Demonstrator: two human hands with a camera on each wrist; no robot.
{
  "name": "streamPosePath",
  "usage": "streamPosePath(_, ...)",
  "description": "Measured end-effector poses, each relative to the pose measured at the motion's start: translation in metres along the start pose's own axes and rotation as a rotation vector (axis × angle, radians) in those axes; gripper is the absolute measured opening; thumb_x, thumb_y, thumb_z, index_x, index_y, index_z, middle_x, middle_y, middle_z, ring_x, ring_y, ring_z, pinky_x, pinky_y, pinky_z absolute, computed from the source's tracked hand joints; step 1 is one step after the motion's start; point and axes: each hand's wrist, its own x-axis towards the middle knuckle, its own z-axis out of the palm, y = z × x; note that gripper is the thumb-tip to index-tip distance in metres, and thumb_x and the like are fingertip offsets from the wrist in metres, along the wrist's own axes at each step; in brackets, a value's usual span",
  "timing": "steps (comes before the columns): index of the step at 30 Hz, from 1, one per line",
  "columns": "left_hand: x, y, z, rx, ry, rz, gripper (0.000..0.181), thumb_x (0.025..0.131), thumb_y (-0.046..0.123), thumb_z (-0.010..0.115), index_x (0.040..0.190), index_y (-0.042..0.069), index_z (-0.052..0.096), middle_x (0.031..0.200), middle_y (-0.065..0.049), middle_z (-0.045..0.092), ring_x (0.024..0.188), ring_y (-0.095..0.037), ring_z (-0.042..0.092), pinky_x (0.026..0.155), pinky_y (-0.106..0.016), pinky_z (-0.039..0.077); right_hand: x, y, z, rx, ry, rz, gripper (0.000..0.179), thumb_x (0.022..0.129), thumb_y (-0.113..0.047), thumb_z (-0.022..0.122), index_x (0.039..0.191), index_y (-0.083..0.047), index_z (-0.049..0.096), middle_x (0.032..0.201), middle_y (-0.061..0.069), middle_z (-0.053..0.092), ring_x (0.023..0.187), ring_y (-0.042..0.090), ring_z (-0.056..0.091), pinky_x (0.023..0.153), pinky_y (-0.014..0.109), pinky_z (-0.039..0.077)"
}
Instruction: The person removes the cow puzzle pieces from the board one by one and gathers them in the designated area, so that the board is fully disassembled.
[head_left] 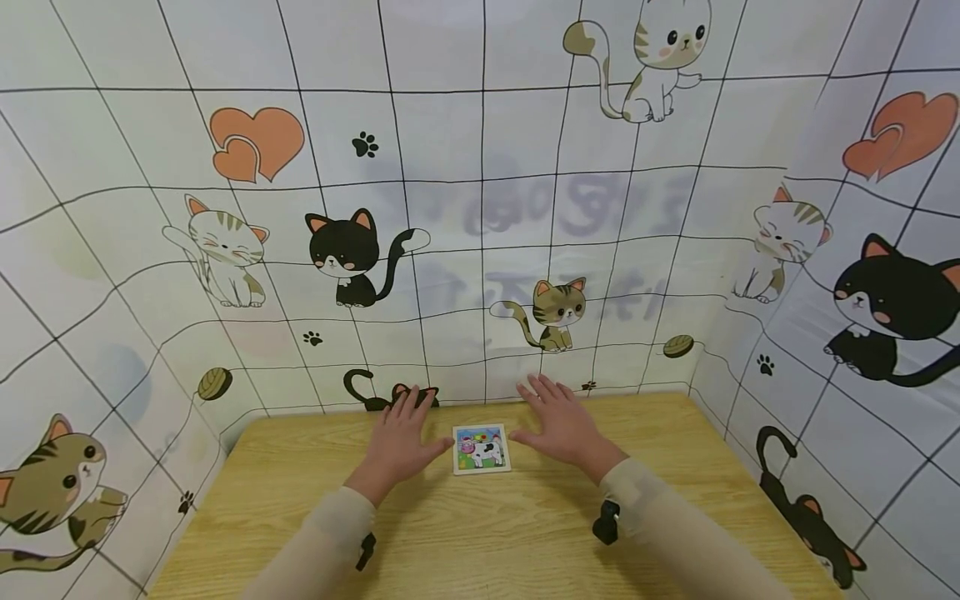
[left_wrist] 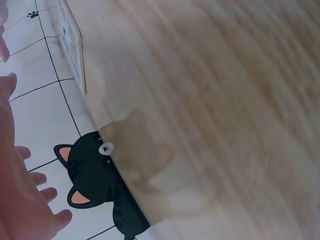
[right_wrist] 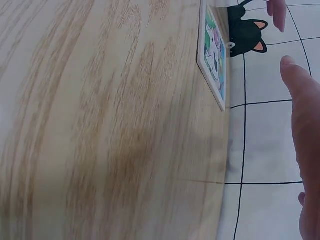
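Observation:
A small square picture puzzle with a white border and a cartoon cow lies flat on the wooden table. My left hand is just left of it, fingers spread and straight, thumb pointing toward its edge. To the right, my right hand is spread the same way, its thumb near the puzzle's other side. Neither hand holds anything. Both wrist views show a gap between hand and tabletop. The puzzle's edge appears at the upper left in the left wrist view, and the puzzle shows near the top in the right wrist view.
The light wooden table ends against a white grid-lined wall covering printed with cats and hearts. This covering also rises at the left and right sides. A dark wrist device sits at the right cuff.

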Motion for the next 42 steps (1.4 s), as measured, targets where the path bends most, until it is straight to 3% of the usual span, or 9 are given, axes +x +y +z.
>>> streamPosePath(12, 0.005, 0.009, 0.021, -0.093, -0.022, 0.020, 0.092, 0.098, 0.057, 0.081, 0.168, 0.010, 0.046, 0.170, -0.021, 0.044, 0.153, -0.047, 0.046, 0.121, -0.075, 0.035, 0.006, -0.010, 0.017, 0.224, -0.027, -0.042, 0.087, 0.101, -0.058, 0.077, 0.168, -0.010, 0.049, 0.172, 0.020, 0.043, 0.157, 0.048, 0.040, 0.125, 0.071, 0.031)
streamPosePath(23, 0.007, 0.012, 0.035, -0.164, -0.066, 0.034, 0.083, 0.099, 0.053, 0.082, 0.161, 0.005, 0.053, 0.165, -0.022, 0.049, 0.150, -0.047, 0.050, 0.118, -0.072, 0.041, 0.013, -0.020, 0.028, 0.423, -0.054, -0.051, 0.069, 0.102, -0.036, 0.083, 0.157, -0.003, 0.059, 0.162, 0.022, 0.053, 0.152, 0.048, 0.045, 0.121, 0.071, 0.037)
streamPosePath(29, 0.010, 0.012, 0.041, -0.159, -0.092, 0.033, 0.080, 0.099, 0.055, 0.082, 0.156, 0.005, 0.058, 0.161, -0.021, 0.052, 0.147, -0.044, 0.053, 0.118, -0.067, 0.044, 0.018, -0.024, 0.032, 0.436, -0.076, -0.063, 0.065, 0.102, -0.034, 0.084, 0.153, -0.001, 0.062, 0.160, 0.025, 0.054, 0.151, 0.048, 0.047, 0.121, 0.068, 0.039)
streamPosePath(42, 0.015, 0.013, 0.047, -0.151, -0.167, 0.013, 0.083, 0.099, 0.054, 0.081, 0.161, 0.006, 0.054, 0.164, -0.021, 0.050, 0.151, -0.048, 0.047, 0.119, -0.071, 0.041, 0.028, -0.032, 0.041, 0.431, -0.113, -0.085, 0.063, 0.101, -0.036, 0.083, 0.150, -0.001, 0.063, 0.159, 0.025, 0.055, 0.149, 0.045, 0.049, 0.120, 0.064, 0.042)
